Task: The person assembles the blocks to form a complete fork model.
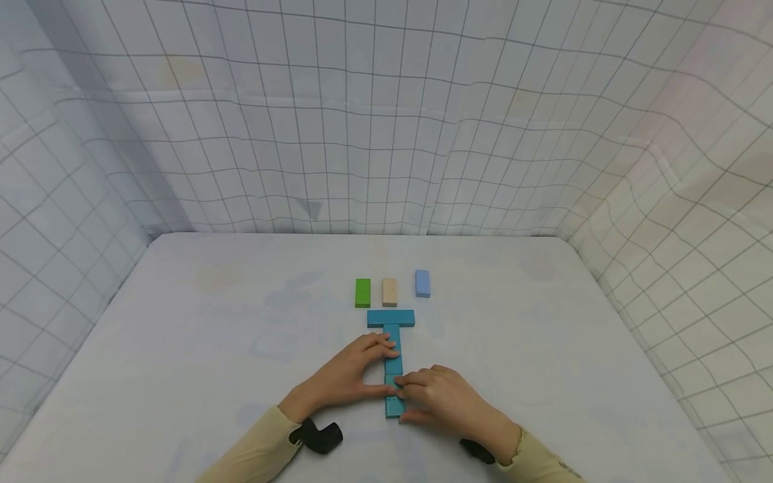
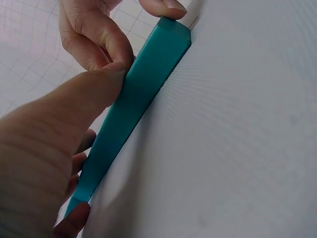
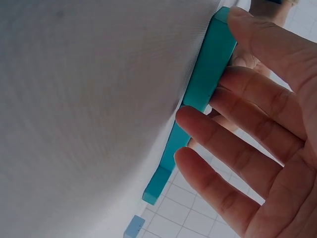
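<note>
Several teal blocks lie on the white table in a T shape in the head view. The crossbar block (image 1: pixel 390 318) lies across the far end of the stem block (image 1: pixel 394 364). A nearer teal block (image 1: pixel 394 408) continues the stem toward the person. My left hand (image 1: pixel 344 374) spans the stem from its left, fingers over the far part and thumb touching the near block. My right hand (image 1: pixel 443 401) pinches that near block, its thumb (image 3: pixel 242 25) at the near end and fingertips along the top and right side. Both hands meet over the near block.
Beyond the crossbar stand a green block (image 1: pixel 362 293), a beige block (image 1: pixel 389 292) and a light blue block (image 1: pixel 423 284) in a row. White cloth with a grid (image 1: pixel 386 134) hangs behind the table and along both sides.
</note>
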